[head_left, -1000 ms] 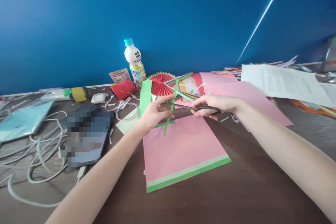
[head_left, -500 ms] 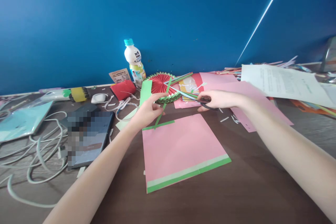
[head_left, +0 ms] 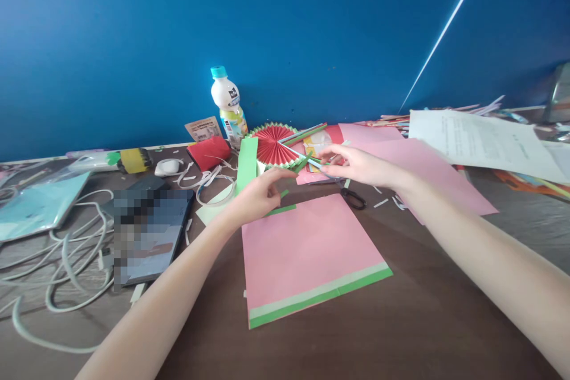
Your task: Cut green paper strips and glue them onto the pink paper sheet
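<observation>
My left hand (head_left: 262, 193) is closed around a narrow green paper strip (head_left: 303, 163), which sticks out at both sides of the fingers. Below that hand lies a pink paper sheet (head_left: 312, 249) with a light and dark green band along its near edge and a green strip along part of its far edge. My right hand (head_left: 356, 164) hovers to the right with bent fingers apart, holding nothing. Just under it, black-handled scissors (head_left: 354, 198) rest on the table, their blades partly hidden. Behind both hands stands a pleated red paper fan (head_left: 272, 145) with green edging.
A bottle (head_left: 229, 110) stands by the blue wall, beside a red pouch (head_left: 209, 153). On the left are a phone (head_left: 155, 243), white cables (head_left: 66, 249) and an earbud case (head_left: 168, 167). Pink sheets (head_left: 427, 172) and a printed white paper (head_left: 481, 139) lie on the right.
My right hand has let go of the scissors, which now lie on the table, and moved slightly left and up. The green strip in my left hand has tilted further to the right.
</observation>
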Motion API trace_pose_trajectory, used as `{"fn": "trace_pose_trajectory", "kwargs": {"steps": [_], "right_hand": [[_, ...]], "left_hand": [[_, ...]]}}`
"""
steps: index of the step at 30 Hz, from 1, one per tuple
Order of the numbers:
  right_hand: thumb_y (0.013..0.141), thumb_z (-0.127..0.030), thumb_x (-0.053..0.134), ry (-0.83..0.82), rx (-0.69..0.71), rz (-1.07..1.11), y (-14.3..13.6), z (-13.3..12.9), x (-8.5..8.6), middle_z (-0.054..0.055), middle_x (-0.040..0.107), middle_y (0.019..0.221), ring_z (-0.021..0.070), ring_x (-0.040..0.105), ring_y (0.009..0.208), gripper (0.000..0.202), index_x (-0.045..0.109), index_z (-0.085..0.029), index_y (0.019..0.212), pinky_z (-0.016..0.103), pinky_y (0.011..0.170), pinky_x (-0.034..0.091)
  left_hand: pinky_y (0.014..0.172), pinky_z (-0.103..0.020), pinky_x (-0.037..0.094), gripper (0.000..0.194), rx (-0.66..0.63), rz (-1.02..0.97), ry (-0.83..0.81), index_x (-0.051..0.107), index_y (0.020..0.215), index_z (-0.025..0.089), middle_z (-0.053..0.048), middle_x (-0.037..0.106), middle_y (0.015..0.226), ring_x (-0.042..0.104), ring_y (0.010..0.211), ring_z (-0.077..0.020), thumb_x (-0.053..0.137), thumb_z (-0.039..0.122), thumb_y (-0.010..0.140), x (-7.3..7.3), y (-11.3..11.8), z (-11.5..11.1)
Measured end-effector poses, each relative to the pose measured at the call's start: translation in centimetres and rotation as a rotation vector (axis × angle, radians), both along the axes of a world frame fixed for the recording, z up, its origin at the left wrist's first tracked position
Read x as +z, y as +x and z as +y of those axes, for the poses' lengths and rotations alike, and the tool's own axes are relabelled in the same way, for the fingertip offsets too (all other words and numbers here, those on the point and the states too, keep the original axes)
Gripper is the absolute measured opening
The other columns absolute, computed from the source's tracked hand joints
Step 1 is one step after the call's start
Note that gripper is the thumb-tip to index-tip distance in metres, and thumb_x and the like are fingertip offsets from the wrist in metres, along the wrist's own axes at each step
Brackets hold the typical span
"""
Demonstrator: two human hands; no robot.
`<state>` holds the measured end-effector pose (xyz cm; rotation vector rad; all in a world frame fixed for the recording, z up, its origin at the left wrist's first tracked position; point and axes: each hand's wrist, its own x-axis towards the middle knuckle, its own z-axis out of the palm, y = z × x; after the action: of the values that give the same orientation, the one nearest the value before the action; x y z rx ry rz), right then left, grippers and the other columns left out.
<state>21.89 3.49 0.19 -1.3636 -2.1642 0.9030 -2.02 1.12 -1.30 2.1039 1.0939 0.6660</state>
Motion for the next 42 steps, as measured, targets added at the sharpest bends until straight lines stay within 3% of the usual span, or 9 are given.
{"fn": "trace_pose_trajectory", "kwargs": {"steps": [3, 7, 11, 14, 17, 22, 25, 32, 42], "right_hand": [[0.078, -0.040, 0.055, -0.075, 0.023, 0.268, -1.6, -0.4, -0.8, 0.007, 0.062, 0.101, 0.0179, 0.060, 0.088, 0.043, 0.047, -0.020, 0.115, 0.033, 0.079, 0.046], [0.078, -0.035, 0.058, -0.129, 0.016, 0.400, -2.2, -0.4, -1.6, 0.005, 0.067, 0.078, 0.0132, 0.062, 0.066, 0.020, 0.060, -0.016, 0.085, 0.029, 0.066, 0.049], [0.076, -0.029, 0.062, -0.253, -0.039, 0.495, -1.8, -0.1, -2.0, 0.006, 0.068, 0.075, 0.0130, 0.063, 0.062, 0.016, 0.063, -0.014, 0.082, 0.025, 0.059, 0.050], [0.079, -0.025, 0.059, -0.349, -0.045, 0.565, -1.7, -0.1, -2.1, 0.008, 0.070, 0.080, 0.0135, 0.065, 0.066, 0.014, 0.064, -0.013, 0.085, 0.023, 0.060, 0.050], [0.082, -0.023, 0.056, -0.394, -0.059, 0.596, -1.7, -0.1, -1.9, 0.009, 0.070, 0.084, 0.0130, 0.066, 0.069, 0.014, 0.065, -0.013, 0.085, 0.022, 0.061, 0.051], [0.078, -0.020, 0.060, -0.471, -0.144, 0.494, -1.3, -0.2, -1.7, 0.008, 0.069, 0.070, 0.0104, 0.062, 0.056, 0.011, 0.066, -0.011, 0.078, 0.018, 0.049, 0.046], [0.075, -0.016, 0.062, -0.528, -0.135, 0.439, -1.2, -0.4, -1.7, 0.008, 0.068, 0.068, 0.0111, 0.063, 0.056, 0.009, 0.066, -0.009, 0.079, 0.019, 0.050, 0.048], [0.074, -0.006, 0.058, -0.537, -0.105, 0.238, -1.9, -1.5, -0.9, 0.008, 0.069, 0.069, 0.0147, 0.066, 0.058, 0.008, 0.054, -0.012, 0.072, 0.019, 0.047, 0.048], [0.086, -0.031, 0.048, -0.348, -0.085, -0.029, -1.3, -1.4, -0.3, 0.008, 0.067, 0.062, 0.0143, 0.063, 0.049, 0.023, 0.055, -0.014, 0.073, 0.021, 0.043, 0.047]], "left_hand": [[0.054, -0.020, 0.041, 0.056, -0.031, 0.010, -0.009, 0.058, 0.107, 0.020, -0.003, 0.063, 0.096, 0.051, 0.059, -0.0079, 0.039, 0.002, 0.057, 0.3, 0.6, -0.4], [0.057, -0.021, 0.043, 0.052, -0.059, 0.018, -0.010, 0.058, 0.107, 0.020, -0.004, 0.060, 0.109, 0.052, 0.061, -0.0080, 0.040, 0.003, 0.060, 0.2, 0.5, -0.3], [0.059, -0.022, 0.042, 0.049, 0.058, 0.051, 0.012, 0.054, 0.111, 0.020, 0.000, 0.061, 0.078, 0.056, 0.061, -0.0113, 0.040, 0.005, 0.067, -0.6, -0.6, 0.6], [0.069, -0.026, 0.044, 0.043, 0.129, 0.117, 0.161, 0.053, 0.111, 0.021, -0.003, 0.060, 0.095, 0.058, 0.071, -0.0128, 0.038, 0.007, 0.073, -1.3, -1.2, 1.1], [0.079, -0.029, 0.043, 0.040, 0.094, 0.221, 0.288, 0.055, 0.109, 0.021, -0.006, 0.057, 0.110, 0.057, 0.090, -0.0172, 0.037, 0.006, 0.076, -1.6, -1.2, 1.2], [0.095, -0.036, 0.037, 0.037, 0.050, 0.293, 0.414, 0.061, 0.099, 0.018, -0.008, 0.053, 0.122, 0.049, 0.111, -0.0209, 0.034, 0.004, 0.077, -1.9, -0.9, 1.3], [0.101, -0.040, 0.033, 0.035, 0.067, 0.323, 0.461, 0.063, 0.094, 0.019, -0.007, 0.055, 0.122, 0.045, 0.117, -0.0221, 0.035, 0.005, 0.078, -2.1, -0.9, 1.5], [0.097, -0.038, 0.039, 0.033, 0.070, 0.316, 0.455, 0.064, 0.091, 0.017, -0.007, 0.058, 0.117, 0.051, 0.111, -0.0202, 0.036, 0.005, 0.078, -2.3, -0.9, 1.4], [0.092, -0.032, 0.044, 0.035, 0.077, 0.294, 0.355, 0.063, 0.095, 0.016, -0.007, 0.061, 0.111, 0.056, 0.102, -0.0170, 0.033, 0.006, 0.079, -2.3, -0.8, 1.5]]}}
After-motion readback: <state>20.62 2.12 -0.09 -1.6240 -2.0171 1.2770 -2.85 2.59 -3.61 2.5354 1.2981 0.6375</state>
